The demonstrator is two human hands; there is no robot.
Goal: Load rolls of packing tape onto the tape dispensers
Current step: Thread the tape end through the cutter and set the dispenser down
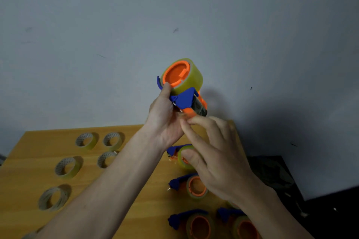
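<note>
Head view: dispenser [184, 95] with roll [191, 78] held up above the counter [29, 161], left hand [165, 120] wrapped round its handle. Right hand [211, 153] pinching the tape end just below. Light, rigid plastic, slick sticky film; best gripped by handle.

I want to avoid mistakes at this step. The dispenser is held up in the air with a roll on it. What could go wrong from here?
1. The left hand alone grips the raised dispenser, above the loaded dispensers on the table; a slip could drop it onto them.
2. The right hand has its fingertips at the dispenser's lower end; the tape end may stick to the fingers or fold.
3. A cutting blade may sit there, though none is clearly visible.
</note>
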